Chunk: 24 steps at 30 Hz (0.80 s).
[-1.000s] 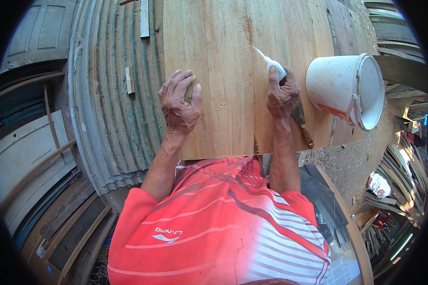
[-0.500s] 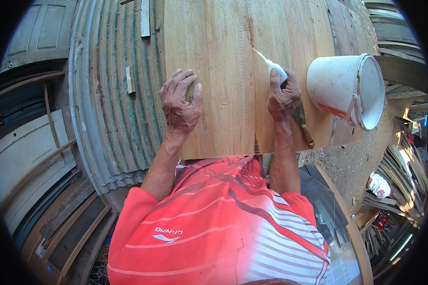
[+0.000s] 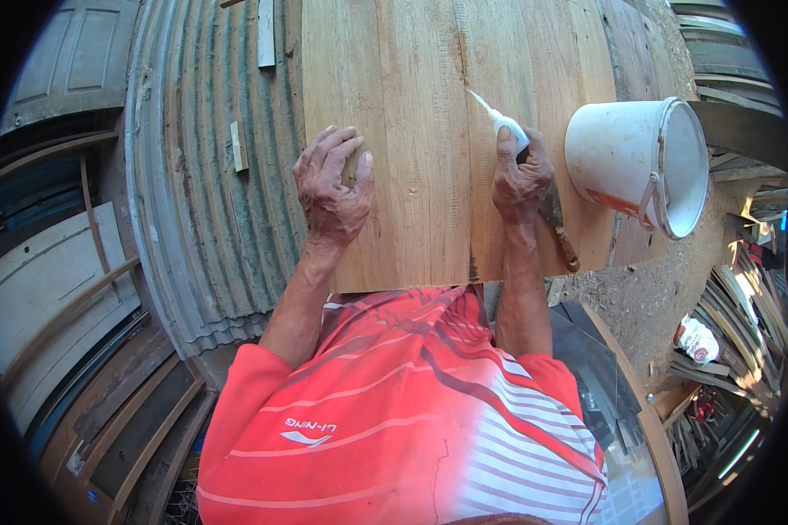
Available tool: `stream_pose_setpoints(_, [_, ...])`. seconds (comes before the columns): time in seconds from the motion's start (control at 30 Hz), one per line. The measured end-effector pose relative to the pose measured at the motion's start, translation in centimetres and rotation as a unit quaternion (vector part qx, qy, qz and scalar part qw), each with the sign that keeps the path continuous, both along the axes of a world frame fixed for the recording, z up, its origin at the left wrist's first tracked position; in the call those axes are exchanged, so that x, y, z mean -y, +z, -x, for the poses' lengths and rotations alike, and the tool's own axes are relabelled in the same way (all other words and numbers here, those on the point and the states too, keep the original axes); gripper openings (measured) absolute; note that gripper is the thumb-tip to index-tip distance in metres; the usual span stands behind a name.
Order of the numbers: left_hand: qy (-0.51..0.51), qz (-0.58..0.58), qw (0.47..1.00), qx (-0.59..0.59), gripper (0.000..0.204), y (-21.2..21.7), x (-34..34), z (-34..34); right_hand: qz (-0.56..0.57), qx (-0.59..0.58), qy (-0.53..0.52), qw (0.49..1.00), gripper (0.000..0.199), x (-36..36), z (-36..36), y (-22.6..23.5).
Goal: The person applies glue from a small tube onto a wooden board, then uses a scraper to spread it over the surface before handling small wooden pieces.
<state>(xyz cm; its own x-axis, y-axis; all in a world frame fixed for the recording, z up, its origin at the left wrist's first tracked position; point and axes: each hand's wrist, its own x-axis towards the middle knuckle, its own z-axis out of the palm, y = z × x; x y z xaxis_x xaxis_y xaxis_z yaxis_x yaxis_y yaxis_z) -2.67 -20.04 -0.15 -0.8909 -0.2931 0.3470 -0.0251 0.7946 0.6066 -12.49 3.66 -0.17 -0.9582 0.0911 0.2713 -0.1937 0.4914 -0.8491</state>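
Fingers of the right hand (image 3: 521,179): curled shut around a white glue bottle (image 3: 508,133), its long tapered nozzle projecting up and to the left beyond the knuckles, tip resting on or just above a seam between boards; contact cannot be told. Fingers of the left hand (image 3: 331,184): holding nothing, loosely spread and bent, palm and fingertips pressed flat on the wood.

Beneath both hands: wooden panel (image 3: 429,105), pale, made of several planks laid edge to edge, grain running away from the person. Seams run between the two hands and under the nozzle.

Just below and to the right of the right-hand fingers: a dark, rusty metal tool (image 3: 559,229), lying on the panel near its near edge, partly hidden by the wrist; its kind cannot be told.

Further right of the right-hand fingers: white plastic bucket (image 3: 622,157) with a wire handle, lying tilted, mouth turned to the right, resting at the panel's right edge.

Left of the left-hand fingers, off the panel: corrugated metal sheet (image 3: 201,201), grey-green, with a small wood offcut (image 3: 237,145) lying on it, well apart from the hand.

Nearest the camera: red and white striped shirt (image 3: 394,411), both forearms emerging from it.
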Motion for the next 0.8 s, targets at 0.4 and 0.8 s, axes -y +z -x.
stream_pose_setpoints(0.4, [-0.004, 0.006, 1.0, 0.008, 0.024, -0.1, 0.07, -0.1, 0.008, -0.018, 0.001, 1.0, 0.022, -0.28, -0.59, -0.22])
stream_pose_setpoints(0.8, [-0.001, -0.001, 1.0, -0.004, 0.024, -0.21, 0.07, -0.1, -0.004, -0.013, 0.006, 1.0, 0.022, -0.13, -0.84, 0.13])
